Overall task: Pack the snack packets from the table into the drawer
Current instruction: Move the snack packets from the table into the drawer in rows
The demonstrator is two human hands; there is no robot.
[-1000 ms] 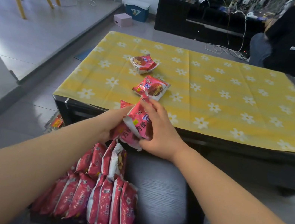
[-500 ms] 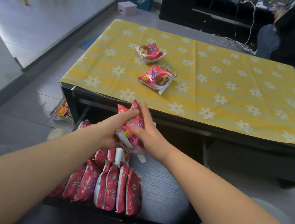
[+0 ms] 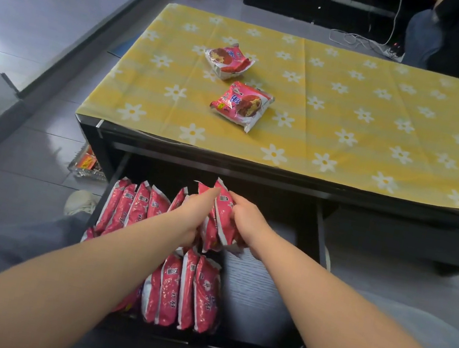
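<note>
Drawer (image 3: pixel 258 298) pulled open below the table edge; right part of its grey floor bare. Near row of red snack packets (image 3: pixel 186 292) stands on edge at the drawer's left-centre, packed side by side. Behind it, a far row of packets (image 3: pixel 137 203) stands upright along the left, against the back.

Left hand (image 3: pixel 195 213) and right hand (image 3: pixel 245 222) meet over the right end of the far row. Between them a small bunch of held packets (image 3: pixel 222 217), upright, lower ends down in the drawer. Left fingers closed around the bunch from the left; right fingers pinching it from the right.

Beyond, on the table (image 3: pixel 356 110) with yellow flowered cloth: two packets lying flat, near packet (image 3: pixel 242 105) and far packet (image 3: pixel 228 60), close but apart.
</note>
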